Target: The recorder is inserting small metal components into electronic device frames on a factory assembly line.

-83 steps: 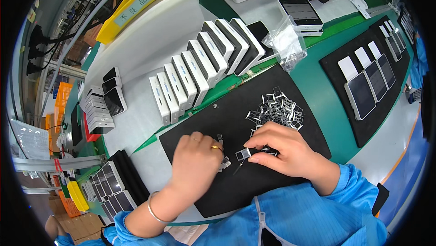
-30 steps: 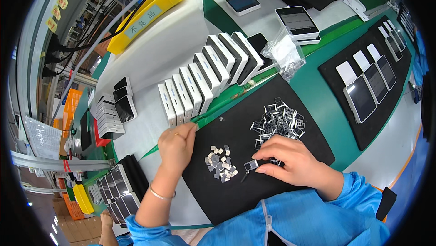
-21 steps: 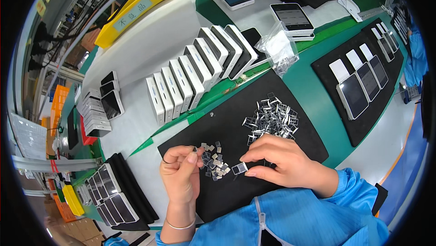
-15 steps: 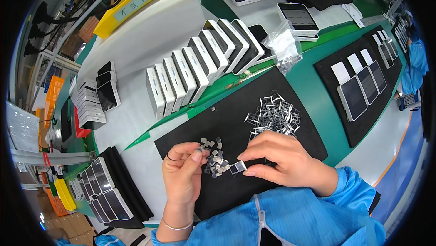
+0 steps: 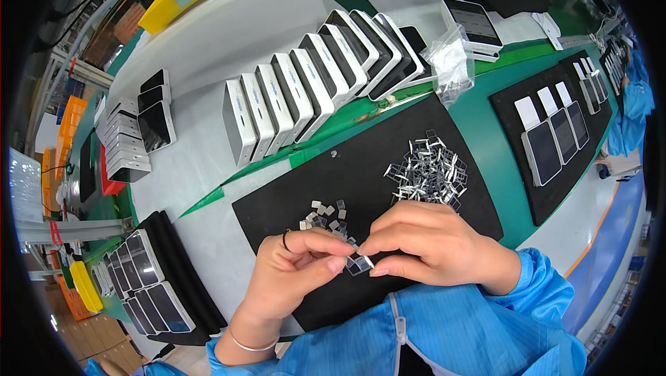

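Observation:
My right hand (image 5: 433, 241) pinches a small SIM tray (image 5: 359, 265) with a clear frame and a white end, between thumb and fingertips. Closed against its near-left side, the thumb and forefinger of my left hand (image 5: 288, 272) meet at the frame; any tiny piece between them is hidden by the fingertips. Behind the left hand lies a loose cluster of small grey and clear square pieces (image 5: 326, 214), partly covered by my fingers. Beyond my right hand, a heap of similar white-ended trays (image 5: 428, 171) rests on the black mat (image 5: 277, 202).
A row of white boxed devices (image 5: 274, 109) stands upright behind the mat, beside a clear plastic bag (image 5: 451, 64). Flat devices lie on black pads at the right (image 5: 544, 154) and left (image 5: 163, 306). A yellow bin (image 5: 163, 12) sits far left. Another person's blue sleeve (image 5: 635, 109) shows far right.
My left hand has moved right from beside the square pieces to the tray in my right hand, and its fingertips now meet it. The view has shifted slightly.

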A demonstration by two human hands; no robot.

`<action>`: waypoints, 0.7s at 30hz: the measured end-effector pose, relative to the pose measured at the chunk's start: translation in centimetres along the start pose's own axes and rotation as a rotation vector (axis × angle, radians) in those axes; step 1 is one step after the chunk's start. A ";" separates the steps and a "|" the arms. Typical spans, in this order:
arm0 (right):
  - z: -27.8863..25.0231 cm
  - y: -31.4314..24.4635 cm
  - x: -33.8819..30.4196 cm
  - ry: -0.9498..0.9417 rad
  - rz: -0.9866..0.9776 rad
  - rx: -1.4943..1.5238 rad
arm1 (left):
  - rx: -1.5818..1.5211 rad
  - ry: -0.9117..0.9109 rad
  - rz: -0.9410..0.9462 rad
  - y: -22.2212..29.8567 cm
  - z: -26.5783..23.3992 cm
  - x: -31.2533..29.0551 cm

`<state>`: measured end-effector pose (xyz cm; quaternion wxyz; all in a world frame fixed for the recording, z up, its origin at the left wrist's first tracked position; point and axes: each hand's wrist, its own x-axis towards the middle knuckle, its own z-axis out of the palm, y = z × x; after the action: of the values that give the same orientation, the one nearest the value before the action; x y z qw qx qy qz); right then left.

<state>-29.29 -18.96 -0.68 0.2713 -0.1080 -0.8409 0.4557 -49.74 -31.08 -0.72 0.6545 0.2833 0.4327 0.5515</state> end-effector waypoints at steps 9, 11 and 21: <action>0.4 0.2 0.0 -0.036 0.013 0.076 | 0.020 -0.070 -0.115 0.5 -0.6 0.0; 0.4 0.4 -0.1 -0.053 0.045 0.130 | 0.011 -0.090 -0.141 0.6 -0.5 0.3; 0.6 0.4 -0.6 -0.146 0.084 0.244 | 0.103 -0.232 -0.266 1.4 -0.5 0.4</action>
<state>-29.15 -19.37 -1.50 0.2013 -0.0760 -0.7913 0.5723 -50.86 -30.40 0.10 0.7518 0.3182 0.4157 0.4009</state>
